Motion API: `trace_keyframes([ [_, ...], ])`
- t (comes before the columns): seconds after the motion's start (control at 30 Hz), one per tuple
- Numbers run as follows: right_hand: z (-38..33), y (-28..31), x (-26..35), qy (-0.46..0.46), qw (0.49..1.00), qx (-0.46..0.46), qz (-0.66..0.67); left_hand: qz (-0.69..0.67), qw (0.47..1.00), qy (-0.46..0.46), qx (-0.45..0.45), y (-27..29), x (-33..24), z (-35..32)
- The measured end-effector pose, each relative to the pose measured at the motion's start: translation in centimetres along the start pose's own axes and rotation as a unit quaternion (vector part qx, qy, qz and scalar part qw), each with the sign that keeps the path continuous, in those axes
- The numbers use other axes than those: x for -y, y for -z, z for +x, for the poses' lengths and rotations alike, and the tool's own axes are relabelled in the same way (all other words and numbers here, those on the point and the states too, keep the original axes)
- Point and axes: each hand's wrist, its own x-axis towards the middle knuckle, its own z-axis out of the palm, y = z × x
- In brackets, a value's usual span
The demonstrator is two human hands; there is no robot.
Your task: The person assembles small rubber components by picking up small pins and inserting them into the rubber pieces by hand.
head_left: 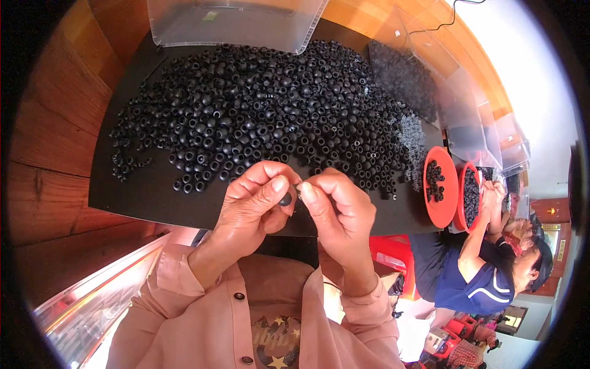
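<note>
L hand grips blk round part near its thumb. R hand pinching tiny pc at fingertips, too small to ID. Blk parts pile just beyond both hands.

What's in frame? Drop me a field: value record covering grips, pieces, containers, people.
left grip: curled, with a round black piece in its fingers
right grip: thumb and fingertips pinched close to the left grip; anything between them too small to tell
pile: many black pieces, many ring-like, spread over the dark table
grey pieces: smaller, at the pile's right side
near red dish: some black pieces
far red dish: also dark pieces
clear bin: beyond the pile
co-worker: right side, dark blue top
</note>
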Motion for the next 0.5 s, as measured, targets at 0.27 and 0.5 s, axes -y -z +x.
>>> trace_keyframes([
  [0.27,-0.3,0.0,0.7,0.095,0.992,0.023,-0.075,0.053,0.992,-0.067,-0.095,-1.8,0.3,1.0],
  [0.5,0.1,-0.1,-1.2,0.144,0.977,0.044,-0.151,0.058,0.985,-0.081,-0.144,-3.1,0.7,1.3],
])
